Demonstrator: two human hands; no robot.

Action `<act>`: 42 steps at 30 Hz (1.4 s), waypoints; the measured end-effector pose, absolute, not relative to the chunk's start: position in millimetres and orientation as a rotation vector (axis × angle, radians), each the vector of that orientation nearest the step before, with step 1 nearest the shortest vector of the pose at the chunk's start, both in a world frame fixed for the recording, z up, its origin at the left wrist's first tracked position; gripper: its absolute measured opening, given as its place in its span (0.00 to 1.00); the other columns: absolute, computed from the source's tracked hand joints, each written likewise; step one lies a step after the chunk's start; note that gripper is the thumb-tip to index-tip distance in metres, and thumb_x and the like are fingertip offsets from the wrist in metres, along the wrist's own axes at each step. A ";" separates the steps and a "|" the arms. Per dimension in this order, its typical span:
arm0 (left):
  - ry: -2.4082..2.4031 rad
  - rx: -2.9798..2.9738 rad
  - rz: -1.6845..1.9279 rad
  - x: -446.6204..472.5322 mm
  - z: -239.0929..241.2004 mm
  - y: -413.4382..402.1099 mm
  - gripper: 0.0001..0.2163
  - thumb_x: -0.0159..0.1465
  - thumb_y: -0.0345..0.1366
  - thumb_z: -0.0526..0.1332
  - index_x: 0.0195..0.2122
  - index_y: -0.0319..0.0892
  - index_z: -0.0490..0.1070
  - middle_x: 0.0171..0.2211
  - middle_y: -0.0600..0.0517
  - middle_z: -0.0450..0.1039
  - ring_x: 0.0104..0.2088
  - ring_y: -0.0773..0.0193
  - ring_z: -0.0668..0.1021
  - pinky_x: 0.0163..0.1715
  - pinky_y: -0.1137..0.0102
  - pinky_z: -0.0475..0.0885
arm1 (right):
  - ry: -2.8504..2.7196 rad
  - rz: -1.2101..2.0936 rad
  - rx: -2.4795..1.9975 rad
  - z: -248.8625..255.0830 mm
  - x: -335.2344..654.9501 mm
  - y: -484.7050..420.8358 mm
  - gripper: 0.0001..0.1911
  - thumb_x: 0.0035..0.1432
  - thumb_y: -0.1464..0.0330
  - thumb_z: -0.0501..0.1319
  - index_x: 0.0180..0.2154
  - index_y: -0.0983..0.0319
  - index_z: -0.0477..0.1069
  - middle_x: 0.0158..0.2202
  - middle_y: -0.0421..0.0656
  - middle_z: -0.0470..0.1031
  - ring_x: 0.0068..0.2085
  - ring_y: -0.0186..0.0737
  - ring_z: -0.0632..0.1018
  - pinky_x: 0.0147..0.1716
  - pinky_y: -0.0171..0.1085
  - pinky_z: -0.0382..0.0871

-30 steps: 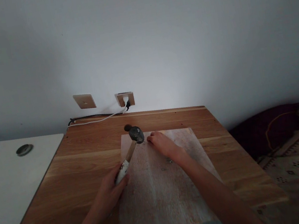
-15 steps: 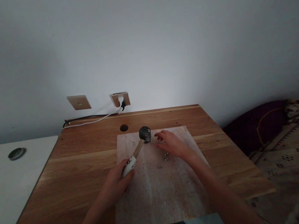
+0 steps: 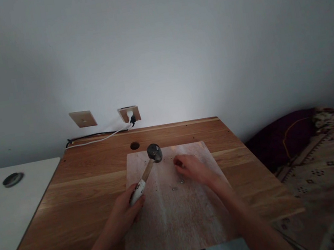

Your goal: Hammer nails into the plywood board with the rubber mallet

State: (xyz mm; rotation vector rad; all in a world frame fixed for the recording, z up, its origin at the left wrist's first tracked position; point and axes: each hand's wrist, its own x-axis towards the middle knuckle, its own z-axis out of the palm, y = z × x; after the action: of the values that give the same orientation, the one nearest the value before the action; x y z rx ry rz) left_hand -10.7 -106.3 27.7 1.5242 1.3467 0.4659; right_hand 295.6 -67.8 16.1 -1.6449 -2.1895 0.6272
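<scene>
My left hand (image 3: 126, 206) is wrapped round the white-covered part of the handle of a mallet (image 3: 154, 153). The mallet has a dark, blocky head and a wooden handle; it slants up and away over a pale board (image 3: 168, 227). To the right of the mallet head, my right hand (image 3: 191, 167) is low over the board with its fingers curled in. Whatever those fingertips may hold is hidden. Just below this hand lie small metal pieces (image 3: 182, 181), with another small piece (image 3: 174, 189) to their left. They are too small to name.
The board lies on a wooden desk (image 3: 84, 224) with a round cable hole (image 3: 134, 145). Behind are a wall socket (image 3: 129, 114) with plugs and cables, and a second wall plate (image 3: 83, 119). A white table (image 3: 16, 218) stands left; patterned bedding (image 3: 321, 184) is at right.
My right hand has drawn back slightly toward the small metal pieces, its fingers curling in from a more spread pose. The left hand still holds the mallet. The view has shifted slightly.
</scene>
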 end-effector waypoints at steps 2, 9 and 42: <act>1.367 1.508 0.467 -12.4 26.1 -107.1 0.27 0.62 0.52 0.60 0.54 0.38 0.73 0.28 0.51 0.76 0.25 0.58 0.76 0.25 0.69 0.69 | -2.150 0.588 -1.653 15.6 289.9 -54.4 0.09 0.66 0.75 0.60 0.45 0.63 0.77 0.41 0.47 0.81 0.41 0.40 0.79 0.44 0.37 0.70; 1.424 1.473 0.495 -16.2 26.6 -110.4 0.30 0.62 0.54 0.59 0.57 0.38 0.72 0.31 0.50 0.76 0.26 0.59 0.75 0.25 0.69 0.69 | -2.269 0.451 -1.626 14.4 268.1 -27.1 0.11 0.67 0.76 0.61 0.47 0.66 0.79 0.46 0.52 0.81 0.49 0.44 0.80 0.52 0.39 0.69; 1.241 1.584 0.426 16.1 33.6 -98.8 0.23 0.63 0.51 0.57 0.51 0.39 0.71 0.23 0.56 0.67 0.21 0.64 0.69 0.21 0.71 0.66 | -2.015 0.595 -1.947 8.3 293.6 -84.1 0.07 0.62 0.73 0.63 0.31 0.62 0.78 0.34 0.49 0.84 0.36 0.44 0.82 0.35 0.37 0.68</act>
State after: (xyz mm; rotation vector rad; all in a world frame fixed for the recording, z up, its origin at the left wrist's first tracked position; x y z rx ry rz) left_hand 16.1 -98.8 33.6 1.5837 1.2410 0.4263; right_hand 293.6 -84.1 8.3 -1.9472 -2.0148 0.5948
